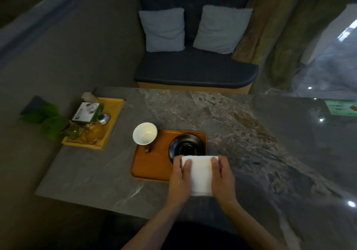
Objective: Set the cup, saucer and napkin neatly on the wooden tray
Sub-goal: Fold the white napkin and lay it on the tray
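Observation:
A folded white napkin (201, 174) lies at the near right corner of the wooden tray (152, 164), partly over its edge. My left hand (180, 178) grips the napkin's left side and my right hand (224, 176) its right side, thumbs on top. A black saucer (186, 143) rests on the tray's far right part, its near rim under the napkin. A white cup (144, 133) stands at the tray's far left corner, overhanging the edge. A small dark object (148, 149) lies on the tray just in front of the cup.
A yellow tray (114, 114) with a box, a jar and glassware sits at the left of the grey marble table (231, 126). A green plant (46, 120) is beside it. A dark bench with two pillows (193, 29) stands beyond the table.

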A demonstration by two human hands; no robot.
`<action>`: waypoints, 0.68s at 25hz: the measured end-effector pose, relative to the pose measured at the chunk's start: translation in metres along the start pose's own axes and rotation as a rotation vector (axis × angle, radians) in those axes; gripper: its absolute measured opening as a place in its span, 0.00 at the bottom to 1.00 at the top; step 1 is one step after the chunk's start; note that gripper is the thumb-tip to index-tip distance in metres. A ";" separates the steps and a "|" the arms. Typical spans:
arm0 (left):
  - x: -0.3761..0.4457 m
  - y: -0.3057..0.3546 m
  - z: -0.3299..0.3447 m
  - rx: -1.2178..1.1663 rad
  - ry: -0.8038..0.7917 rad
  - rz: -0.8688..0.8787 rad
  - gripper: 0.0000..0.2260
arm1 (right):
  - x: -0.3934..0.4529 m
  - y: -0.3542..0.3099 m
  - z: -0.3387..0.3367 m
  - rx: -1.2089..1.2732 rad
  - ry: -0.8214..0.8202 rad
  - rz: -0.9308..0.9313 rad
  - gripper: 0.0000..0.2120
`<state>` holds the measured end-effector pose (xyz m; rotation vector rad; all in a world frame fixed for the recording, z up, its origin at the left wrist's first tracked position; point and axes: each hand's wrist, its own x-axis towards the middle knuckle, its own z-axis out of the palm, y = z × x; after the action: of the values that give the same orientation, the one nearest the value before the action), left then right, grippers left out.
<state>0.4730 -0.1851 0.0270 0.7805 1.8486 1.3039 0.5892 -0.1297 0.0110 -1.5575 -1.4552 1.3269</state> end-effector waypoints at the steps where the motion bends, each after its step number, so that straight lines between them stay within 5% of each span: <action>1: 0.005 -0.003 -0.013 -0.016 -0.008 -0.027 0.04 | -0.002 -0.003 0.014 0.002 -0.003 0.004 0.06; 11: 0.058 -0.050 -0.131 0.014 -0.201 -0.226 0.03 | -0.014 -0.012 0.112 -0.018 -0.161 0.066 0.06; 17: 0.076 -0.082 -0.170 0.052 -0.280 -0.290 0.12 | -0.014 -0.008 0.144 -0.088 -0.259 0.189 0.10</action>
<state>0.2839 -0.2346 -0.0307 0.6552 1.6998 0.9179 0.4539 -0.1682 -0.0214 -1.6618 -1.5699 1.6448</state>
